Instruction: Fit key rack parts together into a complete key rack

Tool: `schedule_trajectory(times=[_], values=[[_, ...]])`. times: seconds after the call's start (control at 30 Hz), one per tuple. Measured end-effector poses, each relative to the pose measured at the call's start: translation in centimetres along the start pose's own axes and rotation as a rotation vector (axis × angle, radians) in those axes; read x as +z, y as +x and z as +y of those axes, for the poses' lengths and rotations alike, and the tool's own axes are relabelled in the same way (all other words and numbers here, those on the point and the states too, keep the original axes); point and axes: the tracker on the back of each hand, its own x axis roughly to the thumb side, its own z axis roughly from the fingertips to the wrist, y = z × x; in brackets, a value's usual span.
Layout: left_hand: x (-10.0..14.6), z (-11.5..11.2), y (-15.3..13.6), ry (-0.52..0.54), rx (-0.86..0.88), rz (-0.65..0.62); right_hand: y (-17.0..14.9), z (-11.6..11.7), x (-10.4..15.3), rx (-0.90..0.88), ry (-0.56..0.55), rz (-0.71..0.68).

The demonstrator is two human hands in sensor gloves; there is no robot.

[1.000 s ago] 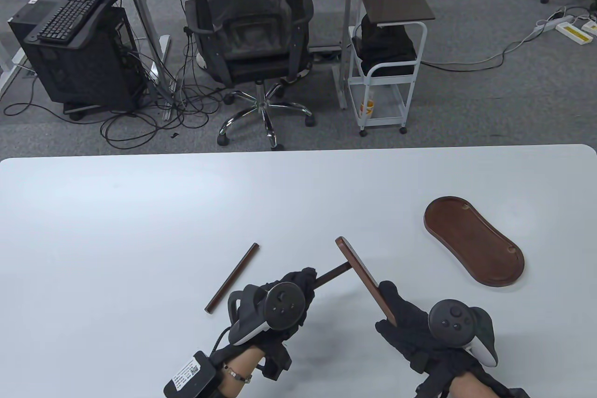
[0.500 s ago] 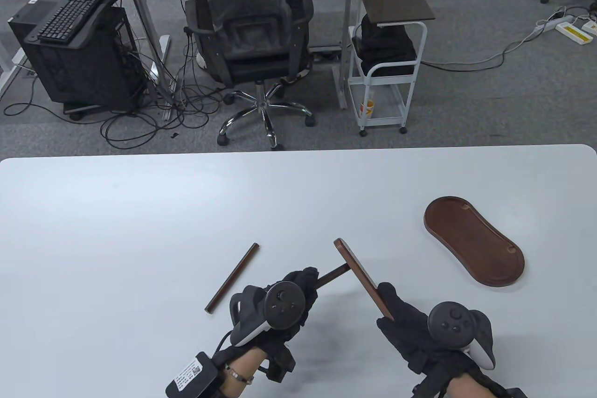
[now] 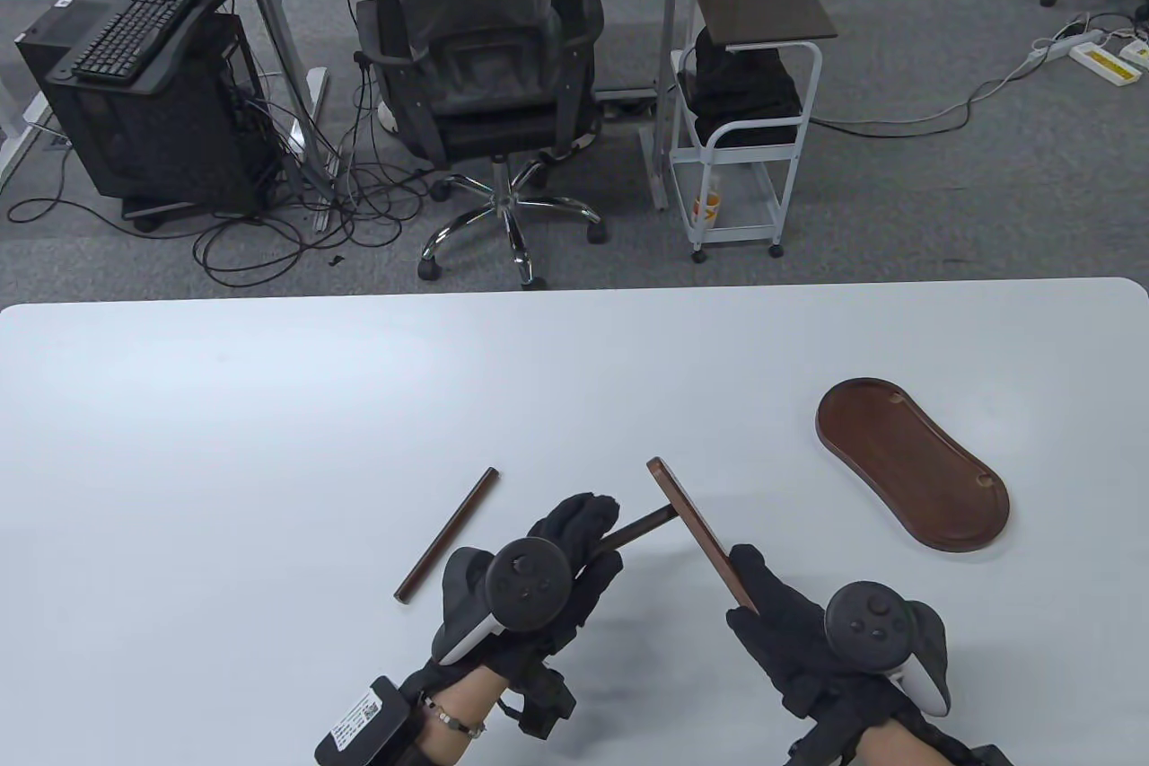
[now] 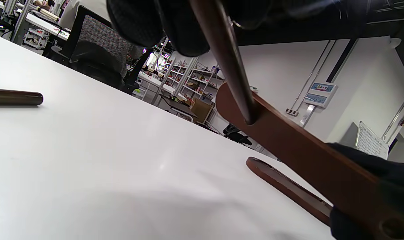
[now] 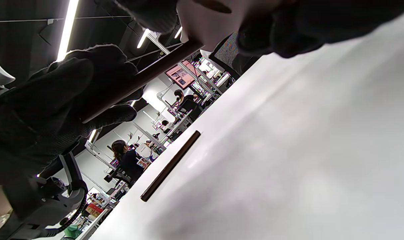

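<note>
My left hand [image 3: 574, 537] grips a dark wooden rod [image 3: 639, 527] whose far end sits in a hole of a flat brown wooden bar [image 3: 696, 532]. My right hand [image 3: 763, 600] holds that bar by its near end, lifted above the table on edge. In the left wrist view the rod [image 4: 228, 70] meets the bar [image 4: 305, 146] at a hole. A second rod [image 3: 447, 533] lies loose on the table left of my left hand; it also shows in the right wrist view [image 5: 170, 166]. The oval wooden base tray [image 3: 911, 462] lies to the right.
The white table [image 3: 269, 425] carries only these parts. Beyond its far edge stand an office chair [image 3: 480, 74], a white cart [image 3: 745, 110] and a computer tower [image 3: 153, 119] on the floor.
My left hand has turned and its fingers have shifted along the rod, with the tracker moving slightly left. The bar and my right hand stay almost still.
</note>
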Motion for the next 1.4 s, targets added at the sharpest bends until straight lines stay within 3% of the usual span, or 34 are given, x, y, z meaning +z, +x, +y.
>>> schedule_trajectory(times=[0.23,0.5,0.73,1.07,1.4], values=[[0.0,0.5,-0.3,-0.007,0.042,-0.01,-0.1,0.0,0.0,-0.003,-0.011,0.0],[0.3,2.8,-1.5,0.053,0.111,0.0,-0.4,-0.4,-0.1,-0.043,-0.045,0.018],[1.8,4.3,-5.3,0.108,0.088,0.139,-0.7,-1.0,-0.1,-0.083,-0.075,0.044],[3.9,1.9,-12.9,-0.069,-0.16,0.49,-1.3,-1.4,-0.1,-0.126,-0.103,0.077],[4.0,0.3,-15.0,-0.222,-0.301,0.655,-1.4,-1.4,-0.1,-0.133,-0.106,0.086]])
